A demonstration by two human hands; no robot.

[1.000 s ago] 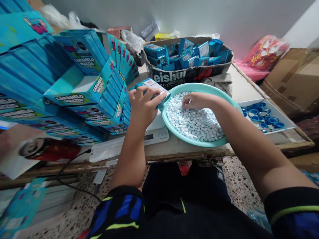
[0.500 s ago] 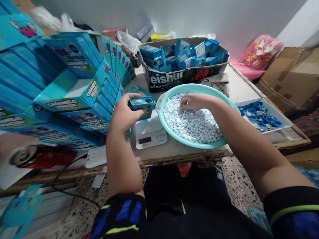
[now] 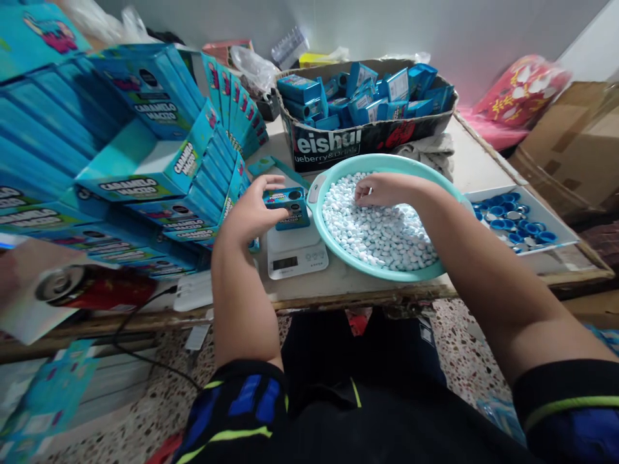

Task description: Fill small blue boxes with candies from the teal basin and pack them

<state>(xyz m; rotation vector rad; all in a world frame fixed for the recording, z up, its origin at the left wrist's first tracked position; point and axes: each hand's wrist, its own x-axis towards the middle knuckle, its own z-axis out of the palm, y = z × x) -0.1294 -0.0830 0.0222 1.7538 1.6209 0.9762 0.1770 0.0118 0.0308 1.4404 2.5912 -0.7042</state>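
Note:
My left hand [image 3: 254,207] curls around a small blue box [image 3: 293,216], with the thumb across its front and the fingers behind. A dark round spot shows on the box's top. The box is over the white kitchen scale [image 3: 294,258], whose display shows digits too small to read. To the right stands a turquoise basin [image 3: 387,275] full of small white and pale blue candies [image 3: 382,235]. Inside it, my right hand [image 3: 377,190] has its fingers bent together in a pinch, the tips down among the candies. What lies between those fingertips is partly hidden.
Stacked blue display boxes [image 3: 140,187] rise at the left, near a red can [image 3: 97,287] and a cable. A carton [image 3: 329,145] of small blue boxes stands behind the basin. At the right, a white tray [image 3: 556,243] holds blue caps. The table's front edge runs below.
The whole view has shifted slightly, so everything appears a little further right and higher. Both hands keep nearly the same places at the small box and in the candies.

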